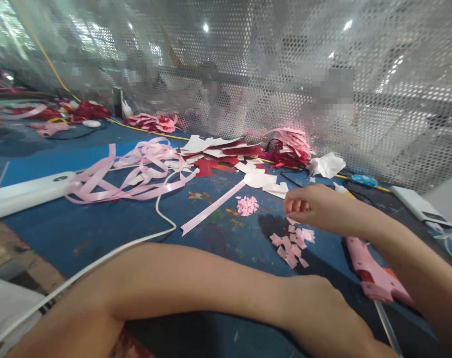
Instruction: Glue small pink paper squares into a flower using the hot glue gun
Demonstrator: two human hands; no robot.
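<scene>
My right hand [304, 204] hovers above the table with its fingers curled in and the thumb below them. Whatever they pinch, if anything, is too small to name. Just under it lie loose pink paper squares [291, 246]. My left arm crosses the foreground, and my left hand [323, 308] is at the lower right, its fingers hidden from view. Close by it is a pink glue gun [373, 273], a clear glue stick [387, 325] jutting from its back end. A small heap of pink bits [247, 205] sits left of my right hand.
A pink ribbon strip [214, 206] touches white paper pieces [261, 178]. Tangled pink ribbon [132, 171] lies left, beside a white device [28, 191] and a white cable [162, 216]. Red and white pieces [222, 149] and crumpled tissue [327, 165] lie before a perforated screen [229, 69].
</scene>
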